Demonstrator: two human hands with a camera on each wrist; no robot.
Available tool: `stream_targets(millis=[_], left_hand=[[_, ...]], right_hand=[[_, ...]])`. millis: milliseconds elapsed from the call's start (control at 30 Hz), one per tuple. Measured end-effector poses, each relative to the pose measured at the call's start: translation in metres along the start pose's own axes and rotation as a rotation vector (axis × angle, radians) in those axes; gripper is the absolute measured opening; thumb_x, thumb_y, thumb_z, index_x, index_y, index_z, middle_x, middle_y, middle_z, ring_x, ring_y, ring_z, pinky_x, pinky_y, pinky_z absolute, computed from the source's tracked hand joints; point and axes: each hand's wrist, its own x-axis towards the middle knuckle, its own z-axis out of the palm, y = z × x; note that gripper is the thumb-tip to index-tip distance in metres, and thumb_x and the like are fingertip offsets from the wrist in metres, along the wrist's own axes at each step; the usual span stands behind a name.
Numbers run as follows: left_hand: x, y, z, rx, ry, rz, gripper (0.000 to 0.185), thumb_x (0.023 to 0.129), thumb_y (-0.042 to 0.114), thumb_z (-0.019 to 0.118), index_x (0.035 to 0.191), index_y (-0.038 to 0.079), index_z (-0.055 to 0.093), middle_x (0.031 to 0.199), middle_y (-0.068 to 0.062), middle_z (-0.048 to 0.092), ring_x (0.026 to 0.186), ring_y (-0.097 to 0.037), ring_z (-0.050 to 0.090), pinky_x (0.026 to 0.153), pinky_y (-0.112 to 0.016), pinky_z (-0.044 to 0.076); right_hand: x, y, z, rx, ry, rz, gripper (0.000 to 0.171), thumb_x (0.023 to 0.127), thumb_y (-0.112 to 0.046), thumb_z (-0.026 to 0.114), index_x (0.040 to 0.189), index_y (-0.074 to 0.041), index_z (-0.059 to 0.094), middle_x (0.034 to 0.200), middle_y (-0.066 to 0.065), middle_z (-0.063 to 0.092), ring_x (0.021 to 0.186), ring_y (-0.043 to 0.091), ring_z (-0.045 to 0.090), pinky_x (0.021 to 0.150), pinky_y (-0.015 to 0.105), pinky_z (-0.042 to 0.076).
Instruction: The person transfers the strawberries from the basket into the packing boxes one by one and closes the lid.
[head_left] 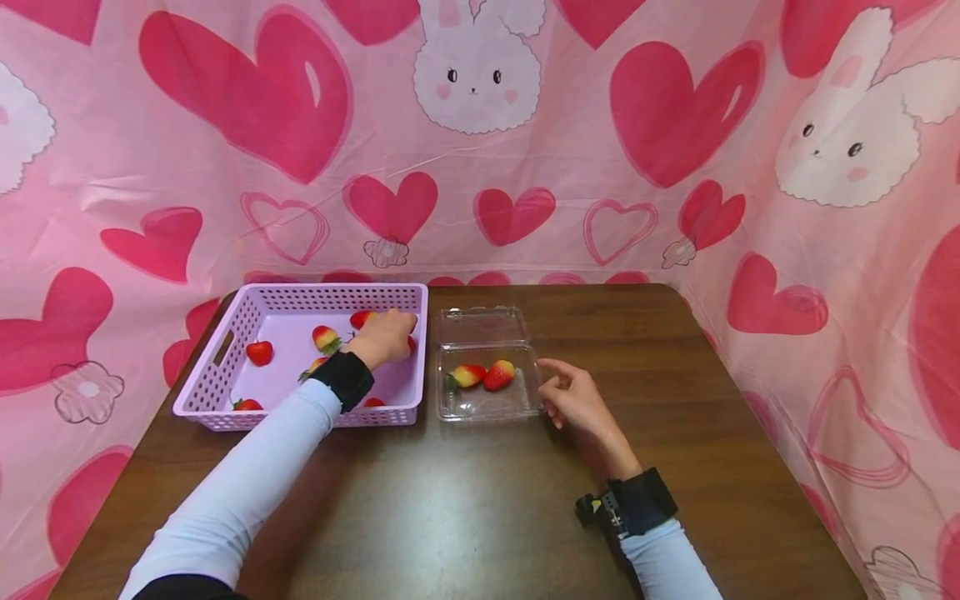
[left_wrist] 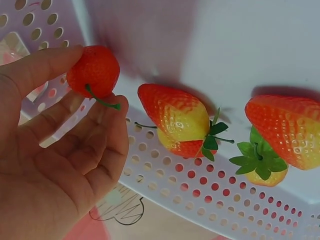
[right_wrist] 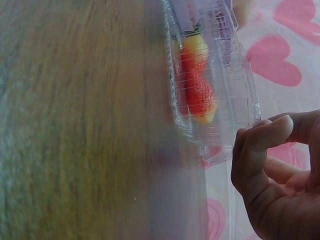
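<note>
Your left hand (left_wrist: 55,165) pinches a small red strawberry (left_wrist: 94,71) inside the lilac basket (head_left: 225,350) near the worktop's far-left corner, right hand (head_left: 573,400) relaxed, empty, steadying beside the clear clamshell (head_left: 487,404).

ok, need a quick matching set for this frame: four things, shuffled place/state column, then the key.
Things:
1. left hand
2. right hand
3. clear clamshell box
4. lilac basket

States:
A. open lid, two strawberries inside
B. at the table's left, loose strawberries on its floor
C. pinches a small red strawberry
D. holds nothing, beside the box's right edge

Pairs: 1-C, 2-D, 3-A, 4-B
</note>
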Motion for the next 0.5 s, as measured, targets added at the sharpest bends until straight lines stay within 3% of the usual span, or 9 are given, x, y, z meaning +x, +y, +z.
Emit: stream_targets(millis=[233,500], left_hand=[[-0.003,0.001,-0.005,0.047,-0.005,0.003,0.007,0.086,0.004,0.066,0.093,0.002,0.066,0.098,-0.024,0.07,0.091,-0.045,0.069,0.075,-0.058,0.055],[-0.002,-0.003,-0.012,-0.002,-0.008,-0.062,0.006,0.086,0.008,0.069,0.091,0.006,0.066,0.097,-0.019,0.07,0.09,-0.041,0.067,0.075,-0.058,0.054]], right_hand=[[0.001,-0.001,0.001,0.0,0.008,0.003,0.048,0.098,0.002,0.062,0.145,0.001,0.056,0.068,0.009,0.058,0.047,0.018,0.051,0.046,0.029,0.05],[0.001,-0.002,0.001,0.0,0.008,0.003,0.049,0.098,0.001,0.063,0.146,0.001,0.056,0.066,0.008,0.057,0.046,0.017,0.051,0.045,0.03,0.049]])
